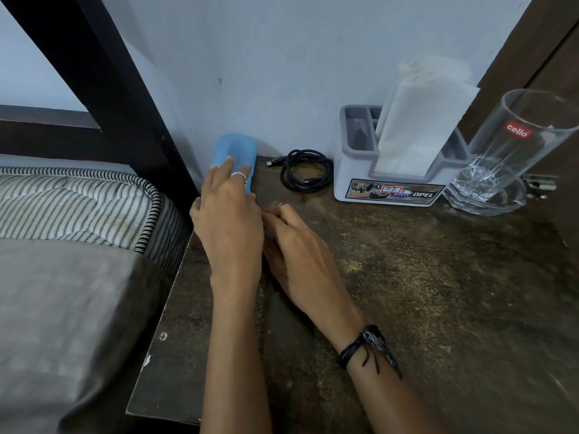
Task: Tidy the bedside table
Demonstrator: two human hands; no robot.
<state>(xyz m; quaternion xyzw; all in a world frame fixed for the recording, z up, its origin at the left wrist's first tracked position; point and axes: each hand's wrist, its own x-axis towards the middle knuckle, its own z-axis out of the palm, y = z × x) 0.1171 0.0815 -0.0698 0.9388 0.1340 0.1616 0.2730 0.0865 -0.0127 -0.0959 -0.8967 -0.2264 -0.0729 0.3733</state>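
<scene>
Hidden: my left hand (230, 220) covers the blue case's (235, 151) near end.
Case: pale blue, rounded, against the wall.
Left fingers: straight, resting on it.
Right hand (293, 245): fingers curled; I cannot tell what they hold.

Both bare forearms reach forward side by side, the left hand (230, 220) stretched out with straight fingers and a silver ring, the right hand (294, 249) just beside it, fingers curled under, a black cord bracelet (366, 346) at its wrist.

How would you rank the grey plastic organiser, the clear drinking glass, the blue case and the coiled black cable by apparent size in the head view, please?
1. Grey plastic organiser
2. Clear drinking glass, nearly as big
3. Coiled black cable and blue case: alike; the case is partly hidden.
</scene>
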